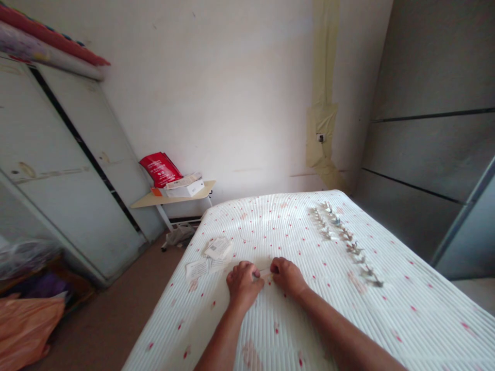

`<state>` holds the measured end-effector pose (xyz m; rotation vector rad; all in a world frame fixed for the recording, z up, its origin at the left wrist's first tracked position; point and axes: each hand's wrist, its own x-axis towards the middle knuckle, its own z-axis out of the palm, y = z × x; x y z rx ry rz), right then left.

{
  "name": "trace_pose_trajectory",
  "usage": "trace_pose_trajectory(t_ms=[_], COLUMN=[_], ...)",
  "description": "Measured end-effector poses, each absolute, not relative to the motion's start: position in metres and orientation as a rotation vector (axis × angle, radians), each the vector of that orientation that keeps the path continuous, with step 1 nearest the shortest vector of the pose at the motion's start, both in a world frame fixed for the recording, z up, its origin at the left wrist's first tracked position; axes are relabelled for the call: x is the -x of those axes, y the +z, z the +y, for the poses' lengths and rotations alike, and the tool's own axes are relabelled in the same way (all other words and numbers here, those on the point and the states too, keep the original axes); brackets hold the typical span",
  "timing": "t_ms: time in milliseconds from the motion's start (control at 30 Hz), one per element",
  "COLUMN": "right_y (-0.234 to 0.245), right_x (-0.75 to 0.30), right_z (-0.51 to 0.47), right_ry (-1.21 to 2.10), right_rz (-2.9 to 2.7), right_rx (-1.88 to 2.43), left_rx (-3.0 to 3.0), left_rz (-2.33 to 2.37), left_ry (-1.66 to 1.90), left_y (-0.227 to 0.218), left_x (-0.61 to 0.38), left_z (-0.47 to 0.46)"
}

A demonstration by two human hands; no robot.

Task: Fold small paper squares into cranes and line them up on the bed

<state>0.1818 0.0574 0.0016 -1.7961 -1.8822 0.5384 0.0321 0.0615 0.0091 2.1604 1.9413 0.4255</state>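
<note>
My left hand [243, 284] and my right hand [286, 276] rest close together on a white ribbed bed cover [386, 319] dotted with red. Both have their fingers curled inward. Between them they pinch a small thin strip [264, 272], too small to name. A loose pile of small paper cards [212, 256] lies just left of and beyond my left hand. To the right, a long row of small folded silvery pieces [344, 238] runs from the far end of the bed toward me.
A pale wardrobe [65, 170] stands along the left wall with rolled bedding [46, 41] on top. A small side table [174, 198] holds a red bag [160, 169] and a white box. An orange plastic bag [27, 324] lies on the floor.
</note>
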Motion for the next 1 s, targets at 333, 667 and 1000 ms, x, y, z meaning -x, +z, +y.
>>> trace_pose_trajectory(t_ms=[333,667,1000], right_y=[0.001,-0.003,-0.001], right_x=[-0.185,-0.194,-0.202], right_z=[0.060,0.064,0.067], right_ry=[0.562,0.546,0.593], right_rz=[-1.859,-1.838,-1.844], right_rx=[1.797,1.785,1.803], left_rx=[-2.157,-2.169,-2.145], left_rz=[1.910,1.851,1.943], left_ry=[0.417,0.479,0.585], left_y=[0.010,0.007,0.005], left_x=[-0.028,-0.024,-0.034], left_z=[0.062,0.061,0.055])
